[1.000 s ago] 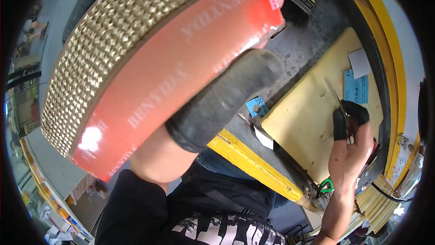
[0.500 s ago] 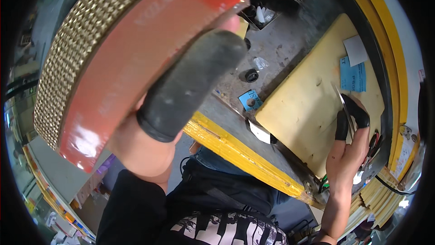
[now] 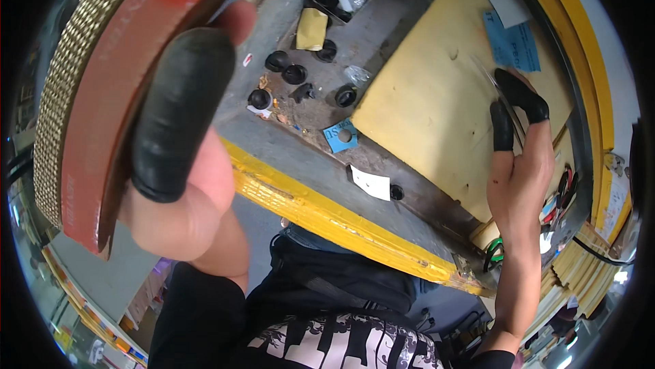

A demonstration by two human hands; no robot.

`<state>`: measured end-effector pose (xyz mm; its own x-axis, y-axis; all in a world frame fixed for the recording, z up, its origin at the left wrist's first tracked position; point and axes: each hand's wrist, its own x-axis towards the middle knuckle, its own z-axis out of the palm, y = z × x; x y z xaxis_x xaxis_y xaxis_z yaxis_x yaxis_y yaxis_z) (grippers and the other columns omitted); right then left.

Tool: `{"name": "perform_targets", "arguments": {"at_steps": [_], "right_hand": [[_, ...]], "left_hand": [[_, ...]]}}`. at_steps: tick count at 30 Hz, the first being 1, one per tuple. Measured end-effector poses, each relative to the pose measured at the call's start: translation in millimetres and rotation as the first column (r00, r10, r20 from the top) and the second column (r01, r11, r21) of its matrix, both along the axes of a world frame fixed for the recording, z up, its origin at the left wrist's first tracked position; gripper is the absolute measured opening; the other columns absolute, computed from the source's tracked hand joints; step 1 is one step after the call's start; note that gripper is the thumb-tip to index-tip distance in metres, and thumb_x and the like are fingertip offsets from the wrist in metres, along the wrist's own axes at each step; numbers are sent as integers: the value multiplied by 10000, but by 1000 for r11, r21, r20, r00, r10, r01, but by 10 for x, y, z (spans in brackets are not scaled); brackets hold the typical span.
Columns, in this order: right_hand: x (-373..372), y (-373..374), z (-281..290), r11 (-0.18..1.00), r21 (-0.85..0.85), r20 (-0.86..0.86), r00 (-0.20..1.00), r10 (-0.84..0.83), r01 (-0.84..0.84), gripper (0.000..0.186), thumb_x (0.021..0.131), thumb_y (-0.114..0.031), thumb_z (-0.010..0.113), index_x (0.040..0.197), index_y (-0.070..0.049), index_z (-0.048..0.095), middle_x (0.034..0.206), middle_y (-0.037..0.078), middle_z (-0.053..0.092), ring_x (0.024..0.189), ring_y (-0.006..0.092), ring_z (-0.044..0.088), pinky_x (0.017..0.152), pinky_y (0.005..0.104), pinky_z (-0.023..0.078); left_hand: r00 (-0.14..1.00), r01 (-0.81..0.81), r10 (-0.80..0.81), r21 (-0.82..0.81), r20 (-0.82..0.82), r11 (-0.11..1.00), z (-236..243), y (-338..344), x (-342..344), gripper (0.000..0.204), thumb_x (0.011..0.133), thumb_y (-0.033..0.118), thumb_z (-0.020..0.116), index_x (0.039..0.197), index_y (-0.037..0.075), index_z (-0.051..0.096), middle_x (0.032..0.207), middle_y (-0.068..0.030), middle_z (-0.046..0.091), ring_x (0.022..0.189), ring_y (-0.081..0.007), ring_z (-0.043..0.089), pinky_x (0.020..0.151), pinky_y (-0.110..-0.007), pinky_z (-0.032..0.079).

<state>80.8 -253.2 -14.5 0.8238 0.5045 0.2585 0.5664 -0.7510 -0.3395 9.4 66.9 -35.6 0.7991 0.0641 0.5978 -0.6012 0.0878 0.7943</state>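
Note:
My left hand [image 3: 185, 120], with a black rubber cot over the thumb, grips a curved piece [image 3: 116, 106] close in at the left. Its outer side is a band of gold beads [image 3: 58, 106]; its near face is reddish under a shiny film. What kind of article it is, I cannot tell. My right hand [image 3: 516, 178] is closed on thin metal tweezers [image 3: 508, 106], held between two fingers in black cots. The tweezers lie low over a yellow foam pad [image 3: 423, 106], pointing toward a blue paper piece [image 3: 512, 43]; nothing clear shows at their tips.
Several black round caps [image 3: 293, 74] and a small blue card with a hole [image 3: 334, 138] lie on the grey bench [image 3: 286, 147]. A white card [image 3: 370, 183] sits near its yellow edge [image 3: 327, 225]. Scissors and tools [image 3: 563, 188] stand beyond my right wrist.
My left hand has carried the beaded piece further left, uncovering more caps on the bench. The whole view has shifted. My right hand keeps the tweezers over the foam, near the blue paper.

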Motion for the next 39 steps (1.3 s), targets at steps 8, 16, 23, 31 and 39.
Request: {"name": "perform_targets", "arguments": {"at_steps": [8, 16, 23, 31, 39], "right_hand": [[-57, -60, -108, 998, -18, 91, 994, 62, -60, 338, 808, 118, 616, 1139, 68, 565, 1240, 251, 591, 1118, 430, 583, 900, 426, 498], [-337, -272, -93, 996, -12, -49, 995, 87, -88, 416, 804, 150, 613, 1203, 57, 548, 1297, 230, 568, 1156, 388, 578, 957, 393, 483], [-356, -464, 100, 999, 50, -277, 960, 33, -20, 349, 790, 146, 594, 1120, 38, 565, 1113, 191, 619, 1037, 375, 593, 900, 376, 490], [-359, -1037, 378, 949, 144, -185, 950, -252, 280, 182, 699, 85, 460, 879, 56, 469, 793, 274, 489, 764, 494, 479, 684, 499, 423], [-586, -1547, 299, 918, 17, 4, 918, -396, 396, 184, 711, 87, 563, 865, 40, 475, 881, 217, 529, 837, 440, 529, 719, 497, 444]], "left_hand": [[929, -345, 353, 88, -111, 935, 168, -184, 41, 676, 905, 353, 673, 1400, -62, 473, 1435, -369, 421, 1377, -449, 420, 1140, -432, 394], [908, -415, 418, 72, -22, 907, 107, -210, 62, 492, 986, 210, 467, 1298, -168, 519, 1367, -392, 473, 1314, -434, 498, 1141, -421, 413], [893, -438, 439, 33, -98, 898, 111, -229, 65, 445, 946, 128, 477, 1261, -179, 546, 1352, -354, 511, 1303, -453, 503, 1125, -464, 418], [911, -379, 376, 16, -168, 925, 477, -622, 55, 467, 937, 150, 504, 1301, -141, 534, 1372, -320, 510, 1283, -446, 523, 1054, -456, 475], [997, -67, 64, -71, -43, 995, 838, -1293, 129, 403, 902, -24, 553, 1283, -154, 523, 1222, -329, 610, 1145, -433, 630, 938, -410, 565]]}}
